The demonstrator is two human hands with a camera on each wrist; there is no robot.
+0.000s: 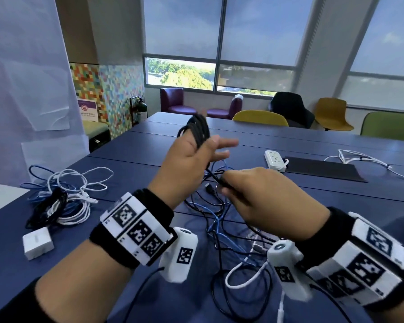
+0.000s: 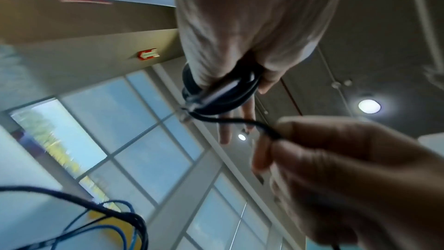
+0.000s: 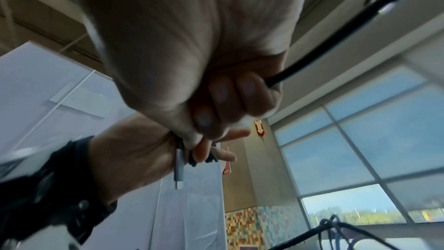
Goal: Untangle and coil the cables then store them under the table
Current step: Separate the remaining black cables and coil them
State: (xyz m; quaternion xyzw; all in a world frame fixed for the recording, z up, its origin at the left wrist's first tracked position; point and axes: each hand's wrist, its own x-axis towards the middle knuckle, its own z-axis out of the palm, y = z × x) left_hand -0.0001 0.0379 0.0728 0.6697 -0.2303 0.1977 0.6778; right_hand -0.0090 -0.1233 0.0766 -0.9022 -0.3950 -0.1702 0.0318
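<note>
My left hand (image 1: 194, 155) is raised over the blue table (image 1: 131, 155) with its fingers stretched out. A black cable coil (image 1: 197, 128) is wound around that hand. In the left wrist view the thumb pins the coil (image 2: 216, 105) and its grey connector (image 2: 222, 91) against the palm. One black strand (image 1: 211, 174) runs from the coil down to my right hand (image 1: 252, 194), which grips it in a closed fist (image 3: 216, 83). Below both hands lies a tangle of black and blue cables (image 1: 219, 220), and the black strand leads down into it.
A heap of white, blue and black cables (image 1: 61, 199) and a white adapter (image 1: 37, 242) lie at the left. A white power strip (image 1: 275, 160), a black mat (image 1: 322, 169) and a white cable (image 1: 364, 159) lie at the right. Chairs (image 1: 259, 117) line the far edge.
</note>
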